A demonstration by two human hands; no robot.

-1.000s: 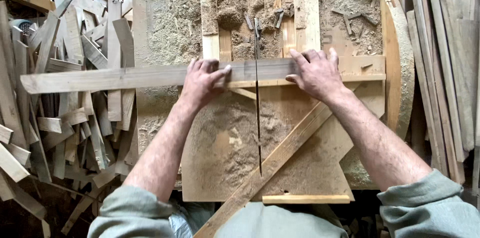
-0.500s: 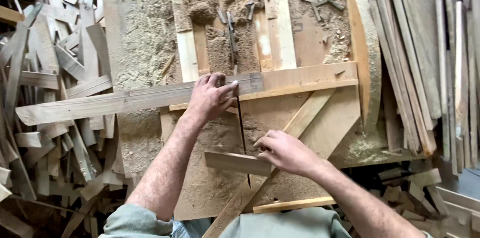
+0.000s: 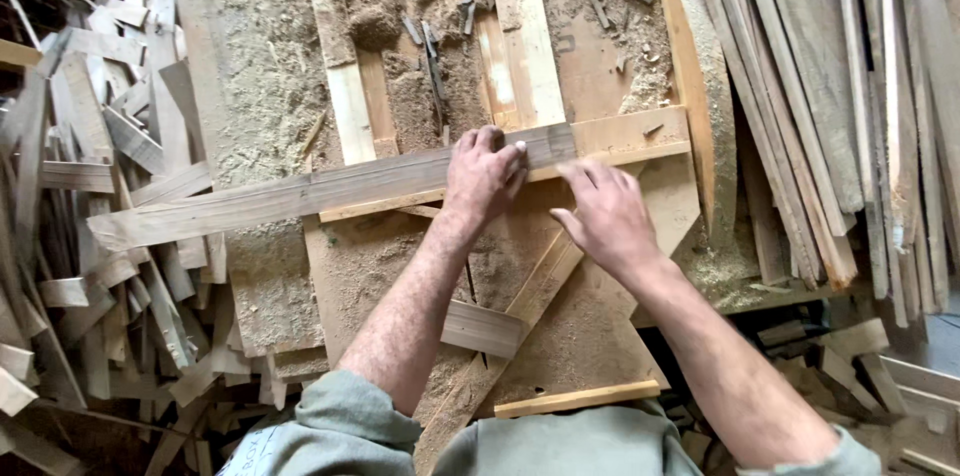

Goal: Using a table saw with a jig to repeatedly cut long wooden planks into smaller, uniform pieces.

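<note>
left hand [image 3: 487,171] pressing long plank [image 3: 300,194], right hand [image 3: 605,216] beside, sawdust-covered table [image 3: 240,86]

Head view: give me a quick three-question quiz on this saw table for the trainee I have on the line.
1. True or false: the left hand presses on the long wooden strip lying across the sawdust-covered table.
2. Where does the short offcut block lie? A) on the scrap pile B) on the table beside the left forearm C) in the right hand
3. Fill in: the planks leaning at the right of the table are made of ____.

Key:
1. True, its palm and fingers lie flat on the strip.
2. B. The right hand holds nothing; it hovers open just below the strip.
3. Wood.
</note>
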